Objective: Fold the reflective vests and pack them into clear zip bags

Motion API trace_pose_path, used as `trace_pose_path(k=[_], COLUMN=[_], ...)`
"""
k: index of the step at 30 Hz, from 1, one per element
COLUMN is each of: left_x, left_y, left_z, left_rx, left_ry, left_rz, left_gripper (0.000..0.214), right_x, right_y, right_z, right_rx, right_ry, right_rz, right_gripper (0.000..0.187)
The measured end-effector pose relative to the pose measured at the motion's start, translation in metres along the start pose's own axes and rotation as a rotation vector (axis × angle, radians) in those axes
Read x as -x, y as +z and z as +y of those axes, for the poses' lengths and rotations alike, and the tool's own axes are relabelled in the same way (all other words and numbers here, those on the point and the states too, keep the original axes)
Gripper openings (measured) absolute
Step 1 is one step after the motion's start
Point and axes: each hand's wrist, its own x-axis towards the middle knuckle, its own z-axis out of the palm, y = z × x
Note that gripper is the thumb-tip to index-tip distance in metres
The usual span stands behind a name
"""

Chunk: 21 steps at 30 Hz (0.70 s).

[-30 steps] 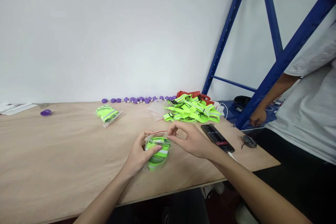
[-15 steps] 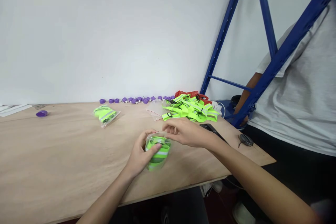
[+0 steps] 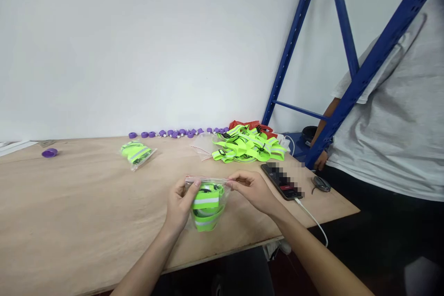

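Note:
A clear zip bag (image 3: 207, 203) with a folded neon-green reflective strap inside hangs just above the wooden table (image 3: 86, 203). My left hand (image 3: 180, 201) pinches the bag's top edge at its left end. My right hand (image 3: 251, 189) pinches the same red-lined top edge at its right end, so the strip is stretched flat between both hands. The strap bulges the lower part of the bag.
Another bagged green strap (image 3: 136, 153) lies at the back left. A pile of loose green straps (image 3: 248, 145) and empty bags lies at the back right. A phone (image 3: 282, 180) on a white cable lies right of my hands. Purple caps (image 3: 180, 133) line the wall. A person in a white shirt (image 3: 391, 120) stands by the blue rack (image 3: 364, 78).
The bag has been lifted and its top edge pulled straight between both hands. My right hand moved from over the bag's mouth to its right end. The person at right stepped closer.

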Motion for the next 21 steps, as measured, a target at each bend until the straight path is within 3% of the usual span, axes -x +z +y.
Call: trace_pose_path(k=[9,15,21], left_x=[-0.002,-0.003,-0.004], left_y=[-0.020,-0.027,-0.041], left_z=[-0.008,-0.004,-0.010], left_rx=[0.004,-0.044,-0.067], left_ry=[-0.017,0.011,-0.064], left_rz=[0.011,0.000,-0.065], left_gripper=[0.025,0.025,0.023], right_x=[0.003,0.006,0.008], right_y=[-0.005,0.000,0.004], right_z=[0.008,0.008,0.015], right_rx=[-0.196,-0.144,-0.204], right_ry=[0.086,-0.002,-0.018], right_rz=[0.074,0.179,0.131], right_gripper=[0.032,0.031,0.029])
